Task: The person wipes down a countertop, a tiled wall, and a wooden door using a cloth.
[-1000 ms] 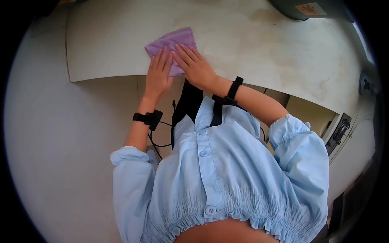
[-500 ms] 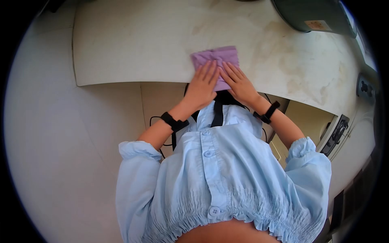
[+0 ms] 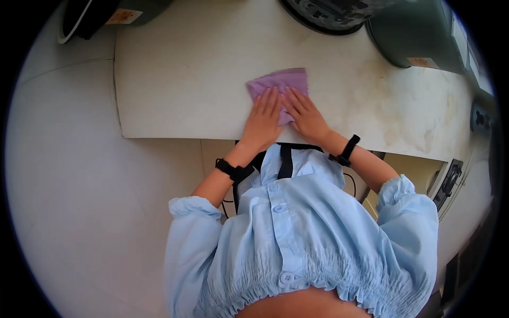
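A purple cloth [image 3: 278,80] lies folded on the whitish tabletop [image 3: 201,85], close to its front edge. Flat on the cloth's left part rests my left hand [image 3: 261,121], fingers stretched out and pointing away from me. My right hand [image 3: 309,121] presses on the right part in the same way, its fingers slightly spread. The fingertips of both hands nearly meet in the middle of the cloth. Neither hand wraps around it. The part of the cloth beneath my palms is hidden.
Brownish stains [image 3: 397,116] mark the tabletop at right. A dark green bin-like container [image 3: 419,37] and a patterned dark container [image 3: 334,13] stand at the back right. Another dark green container [image 3: 151,10] is at the top left. An open compartment [image 3: 405,172] shows below the table's right side.
The view has shifted, bringing more containers into sight at the top. My hands and the cloth have moved together farther from the table's front edge, still flat.
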Tool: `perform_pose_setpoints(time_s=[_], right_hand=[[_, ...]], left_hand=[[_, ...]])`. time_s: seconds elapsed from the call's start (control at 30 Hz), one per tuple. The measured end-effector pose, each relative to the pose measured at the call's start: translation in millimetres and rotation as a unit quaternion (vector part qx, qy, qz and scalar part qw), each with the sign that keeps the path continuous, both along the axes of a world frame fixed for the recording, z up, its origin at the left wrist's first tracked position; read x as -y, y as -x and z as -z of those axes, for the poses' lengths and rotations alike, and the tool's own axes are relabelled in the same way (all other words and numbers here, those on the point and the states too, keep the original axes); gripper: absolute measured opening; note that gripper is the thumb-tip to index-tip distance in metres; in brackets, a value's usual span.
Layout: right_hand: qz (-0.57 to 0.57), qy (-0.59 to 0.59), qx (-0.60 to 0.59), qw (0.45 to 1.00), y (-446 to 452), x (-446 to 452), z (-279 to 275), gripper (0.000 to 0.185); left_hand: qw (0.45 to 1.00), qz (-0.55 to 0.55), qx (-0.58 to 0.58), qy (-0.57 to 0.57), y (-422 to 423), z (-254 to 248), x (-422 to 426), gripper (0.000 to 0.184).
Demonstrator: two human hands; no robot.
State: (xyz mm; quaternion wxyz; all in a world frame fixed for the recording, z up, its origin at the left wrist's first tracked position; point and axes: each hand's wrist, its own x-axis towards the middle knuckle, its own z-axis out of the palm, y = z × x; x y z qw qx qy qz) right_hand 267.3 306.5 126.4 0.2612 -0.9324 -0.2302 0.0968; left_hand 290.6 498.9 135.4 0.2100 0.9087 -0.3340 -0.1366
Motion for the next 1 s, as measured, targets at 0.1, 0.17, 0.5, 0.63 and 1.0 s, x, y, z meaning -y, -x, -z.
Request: perform_pose_setpoints(time_s=[0.1, 0.17, 0.5, 0.63, 1.0], right_hand=[[-0.023, -0.049, 0.059, 0.997, -49, -91, 3, 0.072], [-0.033, -0.095, 0.09, 0.991, -81, -149, 8, 0.068], [-0.098, -0.098, 0.013, 0.99, -30, -193, -5, 0.07], [-0.022, -0.03, -0.038, 0.999, 11, -167, -20, 0.074], [0.141, 0.019, 0.107, 0.984, -144, -82, -4, 0.068]], left_hand=[[0.995, -0.059, 0.028, -0.069, -31, -12, -83, 0.074], [0.991, -0.086, 0.019, -0.101, -55, -16, -140, 0.073], [0.987, 0.073, -0.048, -0.133, -23, -31, -222, 0.074], [0.984, 0.147, -0.081, -0.054, -19, -30, -189, 0.075], [0.974, 0.198, 0.109, 0.017, -204, 8, -74, 0.069]])
